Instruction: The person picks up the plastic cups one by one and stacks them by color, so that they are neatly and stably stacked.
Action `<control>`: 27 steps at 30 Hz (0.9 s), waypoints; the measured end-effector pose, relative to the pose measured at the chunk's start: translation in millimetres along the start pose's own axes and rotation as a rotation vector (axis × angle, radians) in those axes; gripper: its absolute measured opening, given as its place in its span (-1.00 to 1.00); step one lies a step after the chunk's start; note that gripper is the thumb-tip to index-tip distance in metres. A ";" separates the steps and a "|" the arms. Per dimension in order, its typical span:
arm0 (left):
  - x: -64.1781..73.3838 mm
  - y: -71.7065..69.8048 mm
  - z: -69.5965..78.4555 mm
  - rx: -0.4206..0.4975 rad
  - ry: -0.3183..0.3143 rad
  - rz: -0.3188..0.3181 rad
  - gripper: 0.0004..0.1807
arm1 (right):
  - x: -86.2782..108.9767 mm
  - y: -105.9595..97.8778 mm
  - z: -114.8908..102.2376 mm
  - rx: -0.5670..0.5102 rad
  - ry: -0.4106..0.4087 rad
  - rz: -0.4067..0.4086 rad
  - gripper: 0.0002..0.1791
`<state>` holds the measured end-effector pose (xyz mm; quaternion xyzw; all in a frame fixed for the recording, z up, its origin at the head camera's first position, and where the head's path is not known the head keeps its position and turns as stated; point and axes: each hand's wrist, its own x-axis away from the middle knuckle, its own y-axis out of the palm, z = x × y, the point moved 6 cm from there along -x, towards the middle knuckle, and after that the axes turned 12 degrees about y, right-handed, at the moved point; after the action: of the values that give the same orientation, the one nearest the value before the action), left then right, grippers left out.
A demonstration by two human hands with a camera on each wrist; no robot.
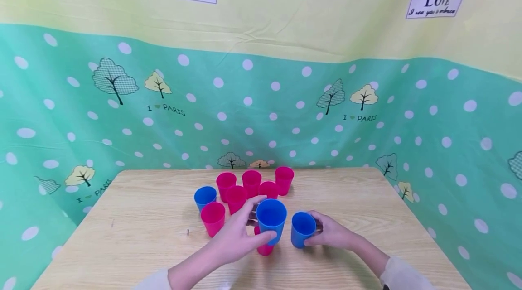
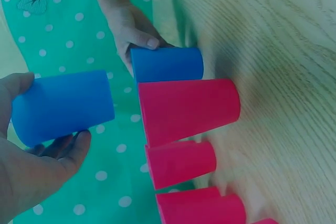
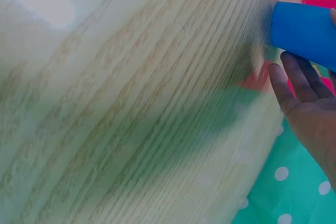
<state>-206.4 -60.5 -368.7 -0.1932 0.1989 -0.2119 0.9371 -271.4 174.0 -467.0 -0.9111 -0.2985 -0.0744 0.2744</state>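
My left hand [image 1: 238,235] grips a blue plastic cup [image 1: 271,224] between thumb and fingers, raised off the table. Partly hidden below it in the head view is a pink cup [image 1: 265,250], which stands on the table with its mouth up. To the right, a second blue cup [image 1: 299,237] stands upright on the table, and my right hand [image 1: 332,234] holds it from its right side. The left wrist view shows the raised cup [image 2: 65,106] apart from the pink cup [image 2: 189,108], with the right thumb on the other blue cup [image 2: 170,65].
Farther back on the wooden table [image 1: 155,217] several pink cups [image 1: 226,186] stand upright, close together. Another blue cup [image 1: 205,198] is at their left, beside a nearer pink cup [image 1: 213,219]. A green dotted cloth [image 1: 261,113] hangs behind the table.
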 end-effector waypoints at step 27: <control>-25.4 5.0 8.9 0.008 0.010 0.015 -0.25 | 0.6 0.5 -1.1 0.013 0.052 0.010 -0.33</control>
<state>-221.9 -41.9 -356.0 -0.1871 0.2043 -0.2066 0.9384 -270.7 173.4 -466.0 -0.9084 -0.2873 -0.0946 0.2885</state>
